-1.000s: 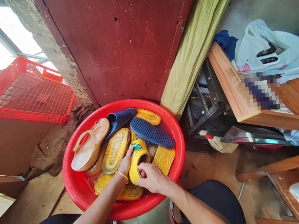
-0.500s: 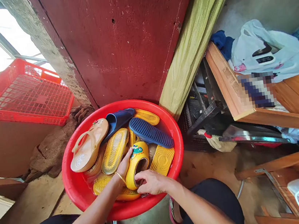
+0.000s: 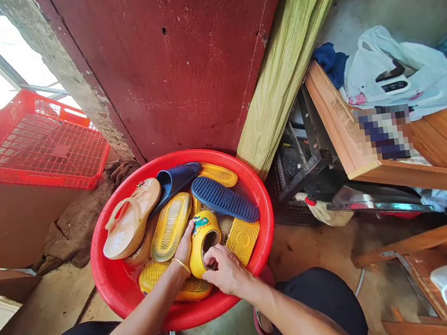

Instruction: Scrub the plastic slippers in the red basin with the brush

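A yellow clog [image 3: 204,242] with a green dinosaur decoration is tilted up in the red basin [image 3: 103,277], its opening facing me. My left hand [image 3: 184,249] is closed around its left side, thumb near the decoration. My right hand [image 3: 223,269] is closed at the heel end, fingers bent into the opening and thumb outside on the rim; the fingertips are partly hidden. Around the clog lie yellow slippers [image 3: 171,226], a blue slipper [image 3: 224,197] with its ridged sole up, another blue slipper [image 3: 174,182] and a beige flip-flop [image 3: 132,223]. Some water shows between them.
A dark red door [image 3: 182,74] stands right behind the basin. To the left is a red plastic crate [image 3: 34,143] above brown sacking [image 3: 70,226]. On the right are a yellow-green curtain [image 3: 278,83], a wooden table [image 3: 421,169] and a white plastic bag [image 3: 400,67].
My right hand has moved up a little and its fingers reach further into the clog's opening. My left hand keeps its hold. The view has shifted slightly.
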### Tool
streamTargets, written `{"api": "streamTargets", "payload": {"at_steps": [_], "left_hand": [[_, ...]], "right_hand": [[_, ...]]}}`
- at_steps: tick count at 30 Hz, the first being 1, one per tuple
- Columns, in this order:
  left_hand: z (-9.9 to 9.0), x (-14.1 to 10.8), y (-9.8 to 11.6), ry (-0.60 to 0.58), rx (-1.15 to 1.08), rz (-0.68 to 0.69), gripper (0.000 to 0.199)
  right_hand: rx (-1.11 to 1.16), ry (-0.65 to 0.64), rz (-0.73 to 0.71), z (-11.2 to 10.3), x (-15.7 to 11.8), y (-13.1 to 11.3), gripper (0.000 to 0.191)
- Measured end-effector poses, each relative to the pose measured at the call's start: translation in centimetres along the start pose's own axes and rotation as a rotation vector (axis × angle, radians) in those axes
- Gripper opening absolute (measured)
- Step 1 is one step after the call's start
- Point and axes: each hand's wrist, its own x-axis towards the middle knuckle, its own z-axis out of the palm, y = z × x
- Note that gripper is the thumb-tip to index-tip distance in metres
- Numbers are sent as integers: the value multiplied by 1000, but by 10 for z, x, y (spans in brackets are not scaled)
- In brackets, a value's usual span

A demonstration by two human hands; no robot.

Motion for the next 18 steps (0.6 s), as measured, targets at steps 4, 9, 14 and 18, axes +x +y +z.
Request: {"api": "streamTargets", "payload": {"at_steps": [4,9,14,18], "left_hand": [[4,-3,-3,5,-14,-24,45],[6,-3,-6,24,-15,-23,47],[5,-6,-3,82,18,-21,53],[6,-8,0,65,35,-43,55]], "right_hand": [[-68,-144,-4,-4,3,2,21],[-144,-256,17,-7,1,-1,18],[83,-340,74,-17,-11,-13,41],[443,-334,83,-20,-13,-15,73]]}}
